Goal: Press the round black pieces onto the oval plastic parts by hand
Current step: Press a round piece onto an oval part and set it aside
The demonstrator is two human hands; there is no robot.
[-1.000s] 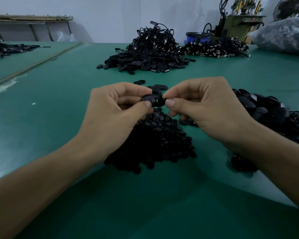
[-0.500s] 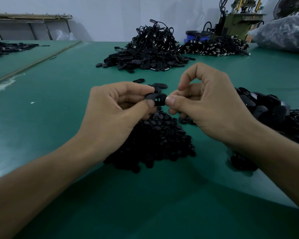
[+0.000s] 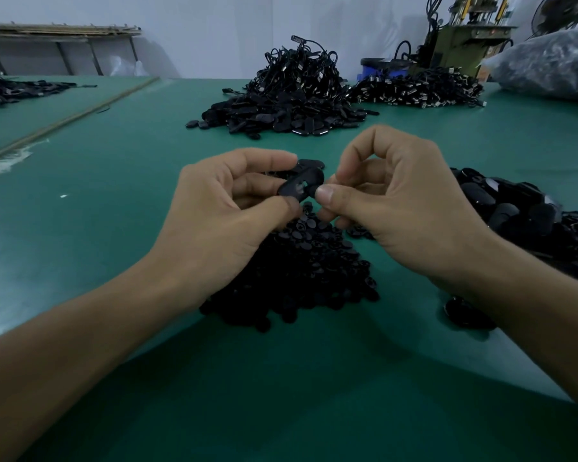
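The oval plastic part (image 3: 309,179) is in the air between your two hands, above the surface (image 3: 121,181) and tilted, with its far end higher. A small hole with a light spot shows in its middle. Your left hand (image 3: 221,221) grips the part at its left end, thumb below and forefinger on top. Your right hand (image 3: 404,211) pinches a round black piece (image 3: 310,191) with the thumb tip against the near right edge of the oval part. The forefinger of this hand is lifted and curled and touches nothing. The piece is mostly hidden by the thumb, so I cannot tell how far it sits in the part.

Directly under your hands lies the heap of round black pieces (image 3: 301,271) on the green surface. Just behind your fingers a loose oval part (image 3: 312,163) lies flat. To your right, partly under your forearm, is a pile of oval parts (image 3: 528,218).

Further back in the centre there is a big heap of black parts with cords (image 3: 291,95), and beside it on the right a second heap (image 3: 414,90). Behind that stands a green machine (image 3: 461,45), and at the far right a large plastic bag (image 3: 554,65).
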